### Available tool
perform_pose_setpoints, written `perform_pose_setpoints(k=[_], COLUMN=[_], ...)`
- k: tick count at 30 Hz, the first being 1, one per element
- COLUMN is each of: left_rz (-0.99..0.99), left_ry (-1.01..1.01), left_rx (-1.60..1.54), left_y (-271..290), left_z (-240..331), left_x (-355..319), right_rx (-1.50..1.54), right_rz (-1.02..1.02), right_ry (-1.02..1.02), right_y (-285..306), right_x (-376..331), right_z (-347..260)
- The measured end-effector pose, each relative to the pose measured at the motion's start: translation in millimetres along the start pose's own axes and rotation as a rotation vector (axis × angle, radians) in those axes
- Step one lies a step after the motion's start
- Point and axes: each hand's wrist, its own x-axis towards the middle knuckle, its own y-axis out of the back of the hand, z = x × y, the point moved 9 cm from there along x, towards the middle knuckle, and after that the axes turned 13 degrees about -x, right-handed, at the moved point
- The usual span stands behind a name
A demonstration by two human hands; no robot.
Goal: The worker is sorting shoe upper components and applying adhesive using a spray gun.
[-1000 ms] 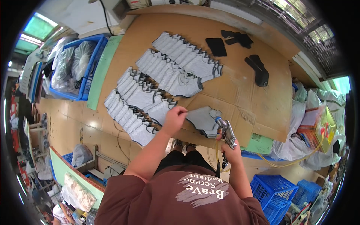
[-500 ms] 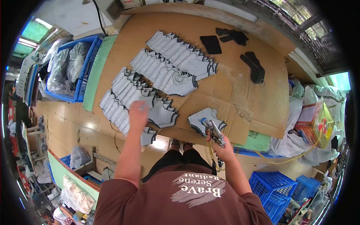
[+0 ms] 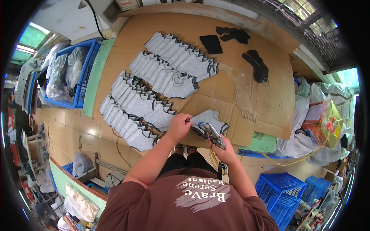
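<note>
While our right hand [image 3: 226, 151] wraps around a metal spray gun [image 3: 213, 138] with a blue tip, our left hand [image 3: 179, 128] sits just opposite, its fingers drawn together at the left edge of a grey cloth piece [image 3: 211, 116]; we cannot tell whether they pinch the cloth. That piece lies at the near edge of the table in front of us, trimmed in dark fabric, and the gun's tip is over its left part. We have cardboard [image 3: 269, 104] spread across the table, and to our left on it lie four slanting rows of overlapping grey pieces [image 3: 192, 64] with dark edges. A loop of pale string [image 3: 180, 78] rests on the second row from the top. Farther off, toward the right, we see a black rectangular piece [image 3: 211, 44], a black bundle [image 3: 234, 35] and a bent black piece [image 3: 256, 66]. Beside the table on our left stands a blue basket [image 3: 90, 57] holding clear plastic bags [image 3: 75, 67], and blue crates [image 3: 275, 188] stand at our lower right.
</note>
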Motion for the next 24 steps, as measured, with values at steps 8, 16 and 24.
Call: perform_pose_setpoints(k=[8,16,24], left_rz=[0.014,0.057,0.502], left_ry=[0.022,0.166,0.406], left_rx=[-0.021,-0.188,-0.257], left_y=[0,13,179], left_z=[-5,-19,-59], left_x=[0,-6,-35], right_rx=[0.109,0.094,0.099], right_rz=[0.113,0.113,0.061], right_ry=[-0.086,-0.072,-0.072], right_y=[24,30,23], right_x=[-6,-5,-12], right_z=[0,8,-3])
